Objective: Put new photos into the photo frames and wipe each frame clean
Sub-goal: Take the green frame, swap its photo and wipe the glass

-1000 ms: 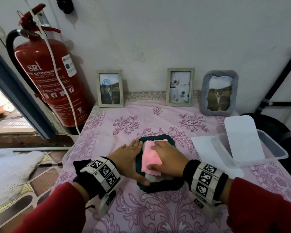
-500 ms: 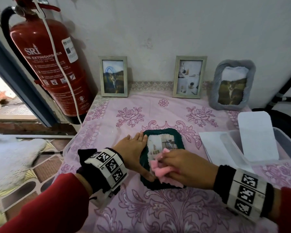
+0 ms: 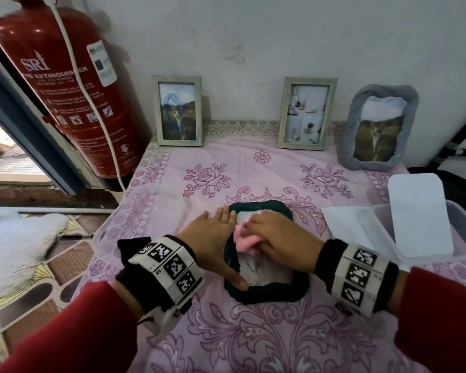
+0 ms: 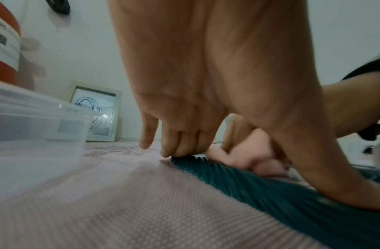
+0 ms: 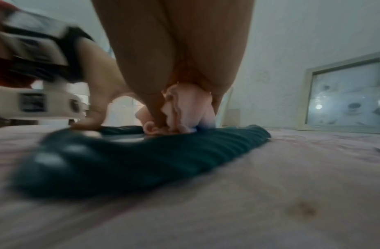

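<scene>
1. The dark green frame [image 3: 267, 292] lies flat at the middle of the pink tablecloth [image 3: 172, 184]. By its look it is light and rigid with a ribbed rim, so it would likely slide unless pinned.
2. The left hand [image 3: 213, 238], at the frame's 9 o'clock side, presses down with nearly straight fingers, thumb on the near rim.
3. The right hand [image 3: 277, 238], toward 12 o'clock, pinches a soft pink cloth [image 3: 246, 239] against the glazed photo; the rim looks the safer place to hold.
</scene>
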